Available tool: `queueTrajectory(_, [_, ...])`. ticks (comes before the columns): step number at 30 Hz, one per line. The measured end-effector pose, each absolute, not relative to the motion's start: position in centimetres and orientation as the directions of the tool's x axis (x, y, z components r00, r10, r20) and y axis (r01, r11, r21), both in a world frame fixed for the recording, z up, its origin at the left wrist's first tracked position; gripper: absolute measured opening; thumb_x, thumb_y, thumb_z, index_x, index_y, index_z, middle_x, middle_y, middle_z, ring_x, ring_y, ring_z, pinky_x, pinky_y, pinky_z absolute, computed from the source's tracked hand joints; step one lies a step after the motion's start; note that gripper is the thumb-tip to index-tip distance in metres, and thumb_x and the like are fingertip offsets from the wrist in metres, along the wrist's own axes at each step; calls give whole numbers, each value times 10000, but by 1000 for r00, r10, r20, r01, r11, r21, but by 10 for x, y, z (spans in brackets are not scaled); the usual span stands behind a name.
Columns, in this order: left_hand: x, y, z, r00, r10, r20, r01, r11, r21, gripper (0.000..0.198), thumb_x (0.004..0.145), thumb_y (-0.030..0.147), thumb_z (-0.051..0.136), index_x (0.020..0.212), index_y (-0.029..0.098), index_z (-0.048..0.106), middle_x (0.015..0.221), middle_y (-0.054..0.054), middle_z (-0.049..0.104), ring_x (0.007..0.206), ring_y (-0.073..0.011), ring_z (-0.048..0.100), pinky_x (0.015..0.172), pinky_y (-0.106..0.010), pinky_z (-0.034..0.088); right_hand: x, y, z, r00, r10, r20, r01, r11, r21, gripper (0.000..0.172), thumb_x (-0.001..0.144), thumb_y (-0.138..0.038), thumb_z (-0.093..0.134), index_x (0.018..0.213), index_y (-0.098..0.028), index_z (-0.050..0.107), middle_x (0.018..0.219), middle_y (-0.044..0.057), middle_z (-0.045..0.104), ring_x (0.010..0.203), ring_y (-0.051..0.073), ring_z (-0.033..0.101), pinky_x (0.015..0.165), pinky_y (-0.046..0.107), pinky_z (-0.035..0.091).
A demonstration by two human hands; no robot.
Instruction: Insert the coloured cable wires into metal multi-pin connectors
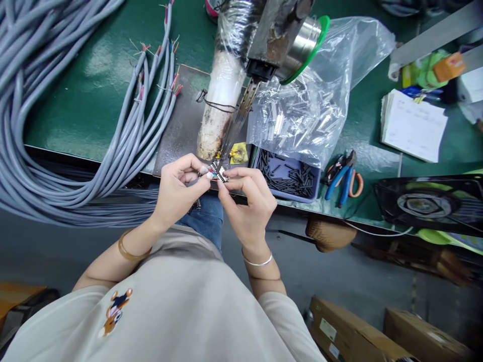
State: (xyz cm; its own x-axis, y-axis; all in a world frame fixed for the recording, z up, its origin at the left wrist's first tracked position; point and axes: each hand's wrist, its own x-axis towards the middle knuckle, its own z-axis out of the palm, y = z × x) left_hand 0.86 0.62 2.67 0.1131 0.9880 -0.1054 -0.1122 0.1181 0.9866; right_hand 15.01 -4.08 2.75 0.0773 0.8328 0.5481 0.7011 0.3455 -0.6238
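My left hand (177, 186) is closed in a pinch on the thin coloured wires (213, 173). Between the fingertips of my right hand (249, 193) is a small metal pin connector (222, 174), which the wire ends meet. A mounted soldering iron (238, 118) slants down from above, its tip at the connector between both hands. Fingers partly cover the wires and the connector, so I cannot tell which pins are joined. Just behind the hands lies a yellow sponge (239, 153), darkened with residue.
Grey cables (124, 146) with stripped ends fill the left. A solder spool (304, 48) hangs beside the iron. A plastic bag of small parts (302, 105) lies behind a purple tray (298, 197) of black sleeves. Pliers (342, 183), a notepad (413, 125) and a fan (424, 205) are rightward.
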Motion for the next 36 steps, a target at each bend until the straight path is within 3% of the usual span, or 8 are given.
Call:
queueTrajectory(12, [6,7,26,145,980,-138,-85,151,985,149,666,161,738,656,167,590,664,14,615,583,-73,558,499,-156,433,152,-47,29,33,848,528,706,355,-613,188,885,-110,662,794,-238,559,964,17,739,850,132,726,726,257,594])
queueTrajectory(25, [8,3,32,137,989,-50,-37,55,998,107,716,174,705,684,162,604,700,6,619,557,-57,510,484,-162,404,149,-40,32,84,846,526,720,313,-619,184,895,-159,699,769,-236,589,906,5,699,837,138,689,719,281,553])
queueTrajectory(36, [7,4,27,155,981,-116,-18,121,993,124,696,159,708,663,168,589,680,3,611,572,-71,532,465,-159,377,152,-43,30,52,864,501,728,310,-612,192,900,-141,660,771,-235,553,916,9,702,840,137,695,712,274,557])
